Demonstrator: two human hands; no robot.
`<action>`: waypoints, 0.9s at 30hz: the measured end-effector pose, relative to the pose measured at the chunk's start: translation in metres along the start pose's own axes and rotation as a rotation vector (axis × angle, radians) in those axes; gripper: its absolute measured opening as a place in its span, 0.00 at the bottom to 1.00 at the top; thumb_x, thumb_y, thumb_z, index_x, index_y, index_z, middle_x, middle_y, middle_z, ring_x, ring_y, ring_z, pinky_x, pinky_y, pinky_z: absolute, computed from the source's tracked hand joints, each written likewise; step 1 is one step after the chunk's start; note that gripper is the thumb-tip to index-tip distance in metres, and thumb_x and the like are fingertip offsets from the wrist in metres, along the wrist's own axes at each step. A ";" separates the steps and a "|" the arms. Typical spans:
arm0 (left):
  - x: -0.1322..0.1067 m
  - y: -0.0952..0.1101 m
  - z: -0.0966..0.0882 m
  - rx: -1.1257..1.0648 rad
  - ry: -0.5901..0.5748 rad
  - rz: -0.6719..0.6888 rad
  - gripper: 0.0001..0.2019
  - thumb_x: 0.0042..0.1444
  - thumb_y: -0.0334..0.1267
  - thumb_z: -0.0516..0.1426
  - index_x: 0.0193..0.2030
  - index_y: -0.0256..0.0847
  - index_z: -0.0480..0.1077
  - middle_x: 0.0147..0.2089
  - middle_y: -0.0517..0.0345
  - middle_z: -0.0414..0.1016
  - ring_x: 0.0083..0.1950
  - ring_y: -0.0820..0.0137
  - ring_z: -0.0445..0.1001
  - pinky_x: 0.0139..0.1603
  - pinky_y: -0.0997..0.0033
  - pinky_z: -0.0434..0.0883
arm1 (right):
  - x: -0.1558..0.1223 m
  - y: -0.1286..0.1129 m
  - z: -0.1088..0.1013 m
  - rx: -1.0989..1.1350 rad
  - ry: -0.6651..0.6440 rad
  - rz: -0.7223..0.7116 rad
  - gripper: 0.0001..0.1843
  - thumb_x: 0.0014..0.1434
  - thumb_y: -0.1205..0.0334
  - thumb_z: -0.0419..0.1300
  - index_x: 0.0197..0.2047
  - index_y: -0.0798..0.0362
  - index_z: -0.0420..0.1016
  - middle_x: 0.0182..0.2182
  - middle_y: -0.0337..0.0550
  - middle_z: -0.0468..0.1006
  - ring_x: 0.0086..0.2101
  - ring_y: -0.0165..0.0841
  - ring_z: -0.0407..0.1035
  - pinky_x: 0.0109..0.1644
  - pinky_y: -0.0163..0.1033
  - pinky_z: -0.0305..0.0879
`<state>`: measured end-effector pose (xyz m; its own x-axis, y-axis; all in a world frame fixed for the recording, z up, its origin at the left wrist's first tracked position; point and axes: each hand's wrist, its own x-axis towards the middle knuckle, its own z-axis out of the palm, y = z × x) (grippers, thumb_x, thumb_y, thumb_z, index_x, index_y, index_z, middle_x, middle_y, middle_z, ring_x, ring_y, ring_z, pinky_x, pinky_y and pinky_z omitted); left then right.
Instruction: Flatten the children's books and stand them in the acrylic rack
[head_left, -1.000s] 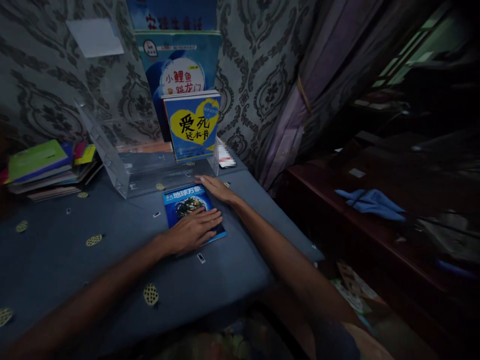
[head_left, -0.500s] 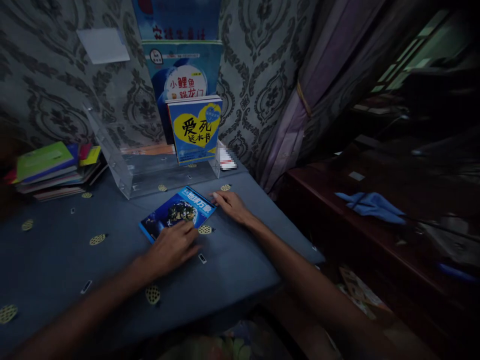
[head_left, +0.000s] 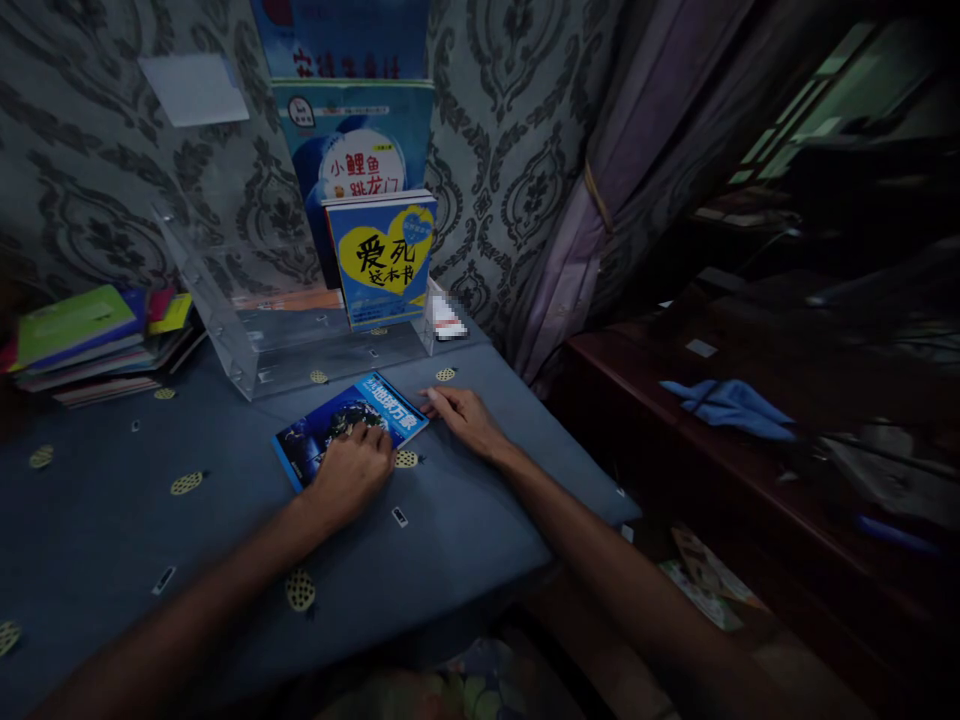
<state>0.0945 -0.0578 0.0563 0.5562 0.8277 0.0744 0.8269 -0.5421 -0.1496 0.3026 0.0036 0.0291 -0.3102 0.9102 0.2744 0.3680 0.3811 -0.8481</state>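
A thin blue book with an Earth picture (head_left: 330, 432) lies flat and turned at an angle on the blue-grey tablecloth (head_left: 450, 520). My left hand (head_left: 351, 472) rests on its lower edge with the fingers curled down onto the cover. At the book's right corner my right hand (head_left: 463, 415) lies flat, fingertips touching that corner. Behind them stands a clear acrylic book stand (head_left: 247, 340) holding an upright blue book with a yellow heart (head_left: 382, 258).
Taller blue books (head_left: 352, 140) lean against the patterned wall behind the stand. A stack of colourful books (head_left: 90, 340) lies at the far left. A purple curtain (head_left: 600, 180) hangs right of the table. A dark wooden bench with a blue cloth (head_left: 724, 405) stands at right.
The Earth book has been turned anticlockwise and slid left, away from the stand. My left hand moved from its middle to its lower edge; my right hand followed to the right corner.
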 end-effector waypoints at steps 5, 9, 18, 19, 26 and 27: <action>0.003 0.002 -0.009 0.003 -0.076 -0.010 0.13 0.69 0.33 0.48 0.43 0.32 0.74 0.43 0.40 0.77 0.46 0.55 0.75 0.37 0.61 0.74 | -0.001 -0.002 -0.002 -0.028 0.039 -0.016 0.27 0.69 0.44 0.47 0.47 0.55 0.80 0.33 0.44 0.83 0.34 0.38 0.78 0.41 0.41 0.71; 0.002 0.003 -0.013 0.025 -0.096 -0.013 0.14 0.70 0.33 0.48 0.45 0.32 0.74 0.45 0.42 0.77 0.48 0.56 0.75 0.37 0.63 0.73 | -0.002 -0.003 -0.001 -0.049 0.131 -0.070 0.28 0.69 0.45 0.47 0.47 0.55 0.80 0.31 0.43 0.81 0.31 0.35 0.76 0.40 0.40 0.69; 0.002 0.006 -0.005 -0.005 -0.032 -0.043 0.12 0.68 0.37 0.51 0.43 0.33 0.75 0.44 0.41 0.77 0.48 0.54 0.75 0.39 0.61 0.73 | -0.010 -0.017 0.004 -0.175 -0.117 -0.148 0.20 0.70 0.54 0.49 0.48 0.54 0.80 0.34 0.43 0.83 0.33 0.34 0.75 0.39 0.36 0.66; 0.002 0.006 -0.005 -0.005 -0.033 -0.043 0.12 0.68 0.37 0.51 0.44 0.33 0.75 0.44 0.42 0.77 0.48 0.54 0.74 0.39 0.61 0.73 | -0.011 -0.017 0.005 -0.210 -0.130 -0.153 0.19 0.70 0.56 0.50 0.47 0.54 0.80 0.36 0.44 0.84 0.35 0.35 0.76 0.40 0.36 0.66; 0.001 0.000 -0.005 -0.015 0.062 -0.021 0.13 0.69 0.37 0.50 0.45 0.36 0.74 0.45 0.47 0.79 0.48 0.57 0.74 0.43 0.60 0.74 | 0.004 -0.004 0.007 -0.305 -0.112 -0.256 0.18 0.70 0.59 0.50 0.49 0.53 0.80 0.43 0.48 0.83 0.43 0.38 0.77 0.50 0.41 0.69; 0.001 -0.002 -0.003 -0.022 0.086 -0.018 0.12 0.69 0.37 0.50 0.46 0.36 0.74 0.46 0.47 0.79 0.49 0.58 0.74 0.45 0.60 0.74 | 0.009 -0.001 0.007 -0.334 -0.121 -0.274 0.17 0.70 0.60 0.50 0.49 0.53 0.80 0.43 0.49 0.83 0.44 0.38 0.76 0.51 0.42 0.69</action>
<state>0.0936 -0.0562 0.0593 0.5454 0.8225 0.1613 0.8380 -0.5310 -0.1260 0.2932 0.0102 0.0289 -0.5285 0.7505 0.3968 0.5144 0.6549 -0.5536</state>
